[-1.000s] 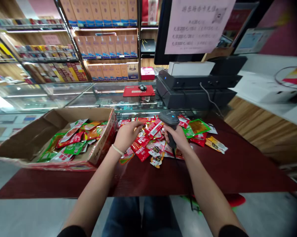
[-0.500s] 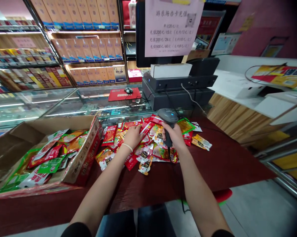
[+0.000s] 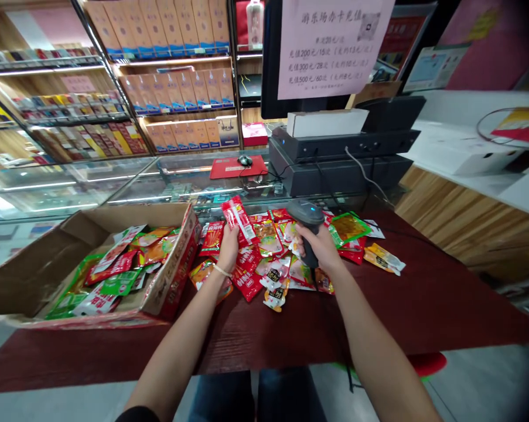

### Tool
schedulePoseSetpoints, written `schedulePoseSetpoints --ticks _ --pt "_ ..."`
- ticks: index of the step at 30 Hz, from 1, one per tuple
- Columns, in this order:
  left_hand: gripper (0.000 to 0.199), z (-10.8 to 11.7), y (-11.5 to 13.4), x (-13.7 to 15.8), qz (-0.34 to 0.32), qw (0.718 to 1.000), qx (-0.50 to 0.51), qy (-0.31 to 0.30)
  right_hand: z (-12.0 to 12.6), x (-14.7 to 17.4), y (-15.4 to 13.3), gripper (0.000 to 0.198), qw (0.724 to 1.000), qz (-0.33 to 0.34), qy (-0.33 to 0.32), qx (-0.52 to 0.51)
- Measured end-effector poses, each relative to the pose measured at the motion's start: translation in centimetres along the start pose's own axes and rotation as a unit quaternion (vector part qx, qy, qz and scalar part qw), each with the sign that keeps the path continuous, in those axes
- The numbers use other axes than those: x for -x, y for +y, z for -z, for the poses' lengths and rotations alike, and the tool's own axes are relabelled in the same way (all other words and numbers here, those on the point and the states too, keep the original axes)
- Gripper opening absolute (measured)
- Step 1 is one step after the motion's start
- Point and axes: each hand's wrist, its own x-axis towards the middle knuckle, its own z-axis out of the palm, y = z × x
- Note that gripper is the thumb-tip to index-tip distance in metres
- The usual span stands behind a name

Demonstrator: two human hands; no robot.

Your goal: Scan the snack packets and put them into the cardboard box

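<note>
My left hand [image 3: 229, 249] is closed on a red snack packet [image 3: 239, 221], held up over the pile with its barcode side showing. In my right hand [image 3: 319, 243] is a dark barcode scanner [image 3: 306, 212], gripped by its handle, a small blue light glowing on top. Below both hands, several snack packets [image 3: 266, 237] lie heaped on the dark red table, mostly red, some white and orange. A green-edged packet [image 3: 348, 227] rests right of the scanner, and an orange-and-white packet [image 3: 384, 258] lies apart farther right.
To the left stands an open cardboard box [image 3: 171, 275] with several packets inside. Behind the pile are a glass counter [image 3: 132, 181], a red mouse pad [image 3: 222, 168] and a dark cash drawer [image 3: 334, 173] under a monitor. The scanner's cable hangs off the table's front edge.
My left hand has lifted the red packet off the pile, turning it more upright. The scanner stays in my right hand. The whole view has shifted, so things appear farther right.
</note>
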Motion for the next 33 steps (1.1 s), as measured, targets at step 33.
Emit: schedulePoseSetpoints --ticks 33 --pt "0.031 1.4 -0.6 2.0 -0.087 0.988 0.07 0.104 -3.4 1.4 1.1 0.037 0.991 -0.03 -0.09 0.099"
